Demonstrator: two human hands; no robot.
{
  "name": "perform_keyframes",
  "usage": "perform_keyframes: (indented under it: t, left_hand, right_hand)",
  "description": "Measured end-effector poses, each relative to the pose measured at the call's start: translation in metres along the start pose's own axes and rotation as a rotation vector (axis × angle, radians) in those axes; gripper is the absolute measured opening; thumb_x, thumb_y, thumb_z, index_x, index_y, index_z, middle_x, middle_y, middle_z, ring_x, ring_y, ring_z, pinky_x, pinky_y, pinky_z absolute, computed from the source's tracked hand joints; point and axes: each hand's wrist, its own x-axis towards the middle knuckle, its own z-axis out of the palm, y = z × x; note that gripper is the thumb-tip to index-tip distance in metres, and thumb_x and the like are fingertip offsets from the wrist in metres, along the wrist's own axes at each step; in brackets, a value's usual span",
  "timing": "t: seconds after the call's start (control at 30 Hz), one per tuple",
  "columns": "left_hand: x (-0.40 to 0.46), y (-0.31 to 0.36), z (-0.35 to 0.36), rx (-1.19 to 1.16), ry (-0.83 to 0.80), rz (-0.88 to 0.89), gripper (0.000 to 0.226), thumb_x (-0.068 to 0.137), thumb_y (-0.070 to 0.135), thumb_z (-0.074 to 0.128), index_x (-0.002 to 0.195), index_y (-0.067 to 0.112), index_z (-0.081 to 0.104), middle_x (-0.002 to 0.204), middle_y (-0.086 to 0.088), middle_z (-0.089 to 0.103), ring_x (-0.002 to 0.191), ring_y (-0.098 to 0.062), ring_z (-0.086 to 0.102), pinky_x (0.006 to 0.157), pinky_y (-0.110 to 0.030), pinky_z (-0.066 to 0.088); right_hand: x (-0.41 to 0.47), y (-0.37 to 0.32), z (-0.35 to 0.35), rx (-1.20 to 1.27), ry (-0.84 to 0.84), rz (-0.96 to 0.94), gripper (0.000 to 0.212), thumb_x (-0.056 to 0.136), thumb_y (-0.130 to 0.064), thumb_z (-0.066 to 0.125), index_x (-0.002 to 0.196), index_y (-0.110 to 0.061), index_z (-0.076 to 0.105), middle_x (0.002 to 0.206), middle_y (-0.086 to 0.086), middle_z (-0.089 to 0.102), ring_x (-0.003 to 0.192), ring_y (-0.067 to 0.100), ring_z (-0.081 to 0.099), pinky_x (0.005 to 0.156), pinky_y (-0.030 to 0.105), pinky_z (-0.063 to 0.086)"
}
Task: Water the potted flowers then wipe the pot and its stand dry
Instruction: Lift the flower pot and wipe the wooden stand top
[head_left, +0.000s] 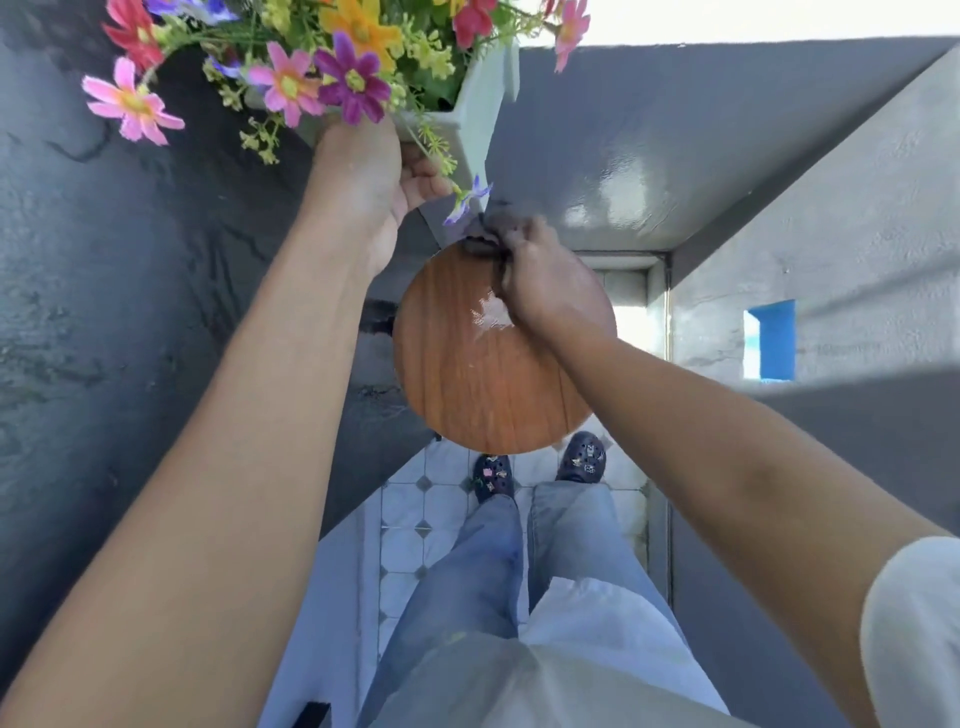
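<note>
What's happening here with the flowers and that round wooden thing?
A person stands over a round wooden stand. Their left hand holds a pale pot of colourful flowers lifted off and above the stand. Their right hand grips a dark cloth at the stand's far edge, apparently wiping it. A wet-looking patch glints near the middle of the stand, so the drying does not look finished.

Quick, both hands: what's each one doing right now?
Left hand: grips the pot, lifted off the stand.
Right hand: grips a dark cloth.
</note>
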Motion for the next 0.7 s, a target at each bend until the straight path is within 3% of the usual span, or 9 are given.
perform_keyframes:
  t: [0.07,0.17,0.23,0.3,0.37,0.43,0.5,0.6,0.7]
  left_hand:
    - [0.000,-0.003,-0.003,0.016,-0.005,0.003,0.028,0.100,0.011,0.025,0.085,0.007,0.049,0.081,-0.016,0.051,0.060,-0.021,0.051,0.042,-0.021,0.045]
    - [-0.003,-0.005,-0.004,0.013,-0.009,0.003,0.027,0.099,0.011,0.023,0.091,0.005,0.048,0.082,-0.016,0.051,0.060,-0.020,0.050,0.042,-0.022,0.046]
    - [-0.006,-0.007,-0.004,0.011,-0.004,0.004,0.026,0.100,0.011,0.024,0.089,0.007,0.047,0.076,-0.014,0.050,0.060,-0.020,0.050,0.042,-0.022,0.046]
    - [-0.009,-0.010,-0.004,0.025,-0.013,0.008,0.027,0.100,0.011,0.023,0.091,0.007,0.049,0.080,-0.014,0.051,0.059,-0.019,0.051,0.042,-0.022,0.046]
    - [-0.013,-0.012,-0.003,0.041,-0.026,0.011,0.030,0.099,0.011,0.023,0.097,0.005,0.052,0.088,-0.016,0.055,0.058,-0.017,0.052,0.043,-0.021,0.046]
    - [-0.020,-0.014,-0.002,0.022,-0.039,0.007,0.031,0.099,0.010,0.023,0.095,0.006,0.054,0.087,-0.014,0.057,0.060,-0.018,0.053,0.042,-0.019,0.045]
    - [-0.026,-0.017,-0.001,0.001,-0.041,0.003,0.032,0.100,0.010,0.026,0.086,0.008,0.054,0.080,-0.011,0.057,0.060,-0.018,0.053,0.039,-0.017,0.043]
    - [-0.029,-0.024,-0.003,-0.008,-0.036,-0.012,0.029,0.099,0.010,0.027,0.094,0.006,0.055,0.083,-0.011,0.059,0.060,-0.018,0.056,0.041,-0.019,0.045]
    - [-0.035,-0.031,-0.005,-0.013,-0.049,-0.004,0.029,0.099,0.009,0.028,0.093,0.007,0.056,0.082,-0.009,0.060,0.058,-0.017,0.056,0.043,-0.020,0.046]
  right_hand:
    - [-0.005,0.016,-0.009,0.024,0.063,0.131,0.035,0.090,-0.027,0.045,0.123,-0.029,0.054,0.112,0.002,0.046,0.094,0.029,0.059,0.071,0.038,0.055]
    - [-0.029,0.003,0.005,0.086,0.160,0.129,0.020,0.091,-0.018,0.056,0.107,-0.019,0.068,0.107,0.004,0.059,0.099,0.029,0.060,0.074,0.026,0.042]
    - [-0.063,-0.018,0.034,0.127,0.094,-0.001,0.021,0.084,-0.005,0.064,0.102,-0.010,0.073,0.112,0.012,0.061,0.103,0.032,0.056,0.080,0.035,0.050]
    - [-0.105,-0.041,0.063,0.130,-0.066,-0.149,0.019,0.083,-0.006,0.066,0.101,-0.006,0.073,0.112,0.014,0.055,0.101,0.032,0.050,0.067,0.042,0.057]
    - [-0.141,-0.052,0.077,0.123,-0.214,-0.271,0.023,0.084,-0.011,0.068,0.107,-0.009,0.071,0.110,0.009,0.049,0.100,0.026,0.041,0.056,0.039,0.056]
    - [-0.157,-0.046,0.070,0.119,-0.286,-0.353,0.028,0.087,-0.013,0.065,0.115,-0.014,0.069,0.113,0.008,0.049,0.101,0.023,0.038,0.058,0.038,0.056]
    - [-0.148,-0.020,0.053,0.102,-0.243,-0.382,0.029,0.090,-0.015,0.064,0.118,-0.016,0.069,0.115,0.008,0.052,0.104,0.025,0.043,0.066,0.040,0.057]
    - [-0.104,0.041,0.021,0.060,-0.034,-0.138,0.029,0.092,-0.019,0.057,0.118,-0.015,0.068,0.117,0.010,0.057,0.103,0.029,0.056,0.080,0.042,0.055]
    - [-0.071,0.088,0.000,0.047,0.156,0.130,0.041,0.082,-0.020,0.043,0.105,-0.003,0.073,0.107,0.020,0.058,0.098,0.037,0.055,0.080,0.042,0.053]
